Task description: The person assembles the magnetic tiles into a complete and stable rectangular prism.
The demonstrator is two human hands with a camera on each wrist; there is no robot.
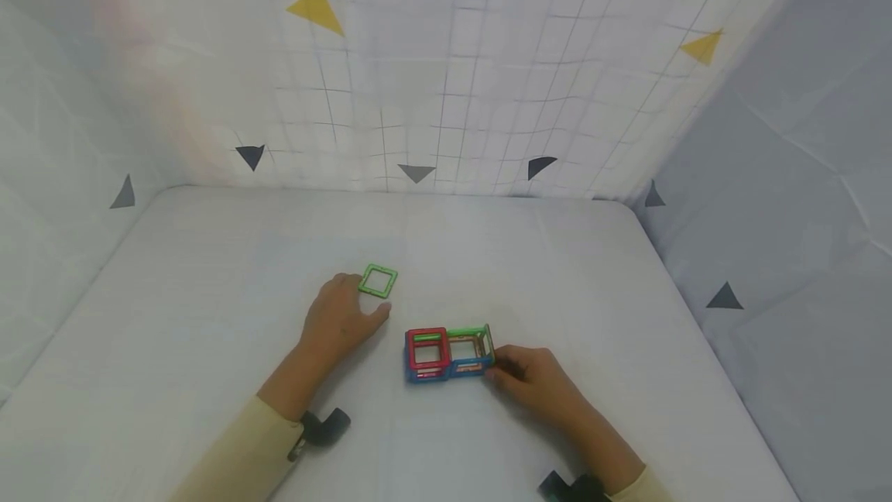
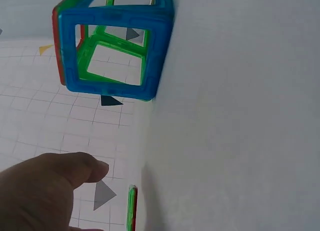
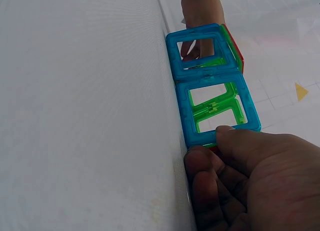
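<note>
A frame built of square magnetic tiles (image 1: 428, 366) lies on the table, two cubes long, with blue, red and green sides. At its right end is my right hand (image 1: 536, 382). In the right wrist view, the thumb (image 3: 235, 138) lies on the edge of a blue tile (image 3: 217, 138) and the fingers curl at the end face. My left hand (image 1: 341, 320) is beside a loose green square tile (image 1: 368, 293), fingertips at its left edge and thumb apart from it. Seen edge-on in the left wrist view, that tile (image 2: 131, 208) shows green and red; the left fingers are mostly hidden there.
The white-covered table (image 1: 230, 254) reaches back to a white grid-lined curtain (image 1: 446, 60) with yellow and dark triangles. Pale sheets (image 1: 801, 177) hang at both sides. A dark camera mount (image 1: 324, 428) sits on each wrist.
</note>
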